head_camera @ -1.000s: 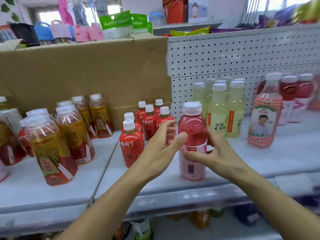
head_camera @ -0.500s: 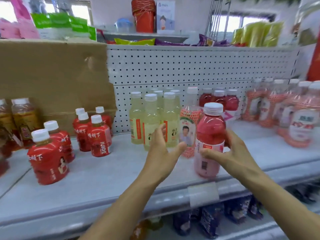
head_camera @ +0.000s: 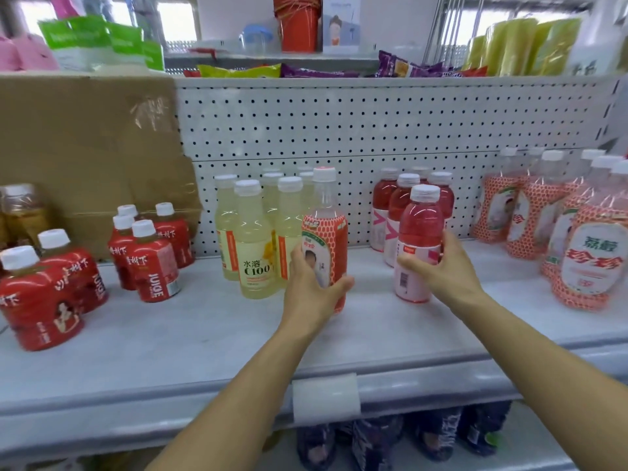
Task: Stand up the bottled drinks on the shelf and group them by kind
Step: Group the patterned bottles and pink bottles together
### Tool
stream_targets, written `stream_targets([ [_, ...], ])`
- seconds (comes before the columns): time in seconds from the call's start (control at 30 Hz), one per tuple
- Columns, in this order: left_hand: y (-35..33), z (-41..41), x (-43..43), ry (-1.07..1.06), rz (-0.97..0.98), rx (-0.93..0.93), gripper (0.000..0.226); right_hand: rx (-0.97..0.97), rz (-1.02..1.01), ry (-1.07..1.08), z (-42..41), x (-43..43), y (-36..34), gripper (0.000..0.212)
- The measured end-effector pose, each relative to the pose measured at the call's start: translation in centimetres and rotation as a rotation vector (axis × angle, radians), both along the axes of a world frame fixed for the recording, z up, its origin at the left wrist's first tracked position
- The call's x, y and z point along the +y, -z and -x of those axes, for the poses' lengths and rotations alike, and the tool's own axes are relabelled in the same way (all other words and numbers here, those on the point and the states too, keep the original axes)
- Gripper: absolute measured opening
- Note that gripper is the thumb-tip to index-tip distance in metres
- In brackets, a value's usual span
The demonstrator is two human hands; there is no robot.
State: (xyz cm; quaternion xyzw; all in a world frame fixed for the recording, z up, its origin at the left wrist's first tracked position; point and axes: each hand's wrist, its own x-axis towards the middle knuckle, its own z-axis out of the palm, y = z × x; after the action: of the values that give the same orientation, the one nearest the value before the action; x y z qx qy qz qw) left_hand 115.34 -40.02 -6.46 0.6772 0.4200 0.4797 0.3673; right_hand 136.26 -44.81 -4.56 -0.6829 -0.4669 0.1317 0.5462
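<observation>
Tall orange-labelled clear plastic bottle (head_camera: 331, 232) is gripped by the left hand (head_camera: 311, 294), pink white-capped plastic bottle (head_camera: 419, 229) by the right hand (head_camera: 441, 270); the touching pale-yellow plastic bottles (head_camera: 253, 246) could be toppled.

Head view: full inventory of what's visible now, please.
yellow bottles: at least six, pale yellow, centre back
red juice bottles: six, red, left
amber bottles: count unclear, amber, far left
pink-red bottles: at least three, pink-red, back, right of centre
front pink-red bottle: one, pink-red, before that group
orange-netted bottles: several, orange-white, far right
stray orange-netted bottle: one, orange-white, beside yellow bottles
cardboard: one, brown, back left
pegboard: one, white, behind
snack packets: several, mixed, upper shelf
shelf: one, grey
left hand: grips stray orange-netted bottle
right hand: grips front pink-red bottle
</observation>
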Motion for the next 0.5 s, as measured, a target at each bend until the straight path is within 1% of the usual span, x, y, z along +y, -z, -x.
stream_targets([
  [0.1, -0.2, 0.0, -0.2, 0.001, 0.012, 0.001, 0.092, -0.024, 0.037, 0.026, -1.3, 1.3, 0.0, 0.062],
  [0.17, -0.2, 0.0, -0.2, -0.008, 0.022, 0.001, 0.089, -0.067, 0.069, 0.027, -1.9, 1.4, 0.2, 0.066],
  [0.23, -0.4, -0.3, -0.6, -0.014, 0.031, 0.013, 0.083, -0.123, 0.061, 0.016, -2.0, 0.3, 0.2, 0.07],
  [0.3, -0.6, -1.3, -1.6, 0.021, 0.037, 0.022, 0.081, -0.162, 0.014, 0.02, -1.7, -2.1, -0.1, 0.066],
  [0.37, -0.7, -3.0, -3.0, 0.111, 0.026, 0.012, 0.082, -0.093, -0.029, -0.076, -1.0, -4.6, -0.5, 0.061],
  [0.43, -0.6, -5.6, -4.4, 0.224, 0.013, 0.012, 0.07, -0.029, 0.016, -0.266, -0.4, -6.7, -1.1, 0.062],
  [0.47, -0.5, -7.2, -5.1, 0.275, 0.009, 0.011, 0.063, -0.03, 0.052, -0.328, -0.5, -7.2, -1.2, 0.062],
  [0.5, -0.3, -8.9, -5.7, 0.319, 0.0, 0.011, 0.057, -0.03, 0.07, -0.342, -0.8, -7.6, -1.1, 0.062],
])
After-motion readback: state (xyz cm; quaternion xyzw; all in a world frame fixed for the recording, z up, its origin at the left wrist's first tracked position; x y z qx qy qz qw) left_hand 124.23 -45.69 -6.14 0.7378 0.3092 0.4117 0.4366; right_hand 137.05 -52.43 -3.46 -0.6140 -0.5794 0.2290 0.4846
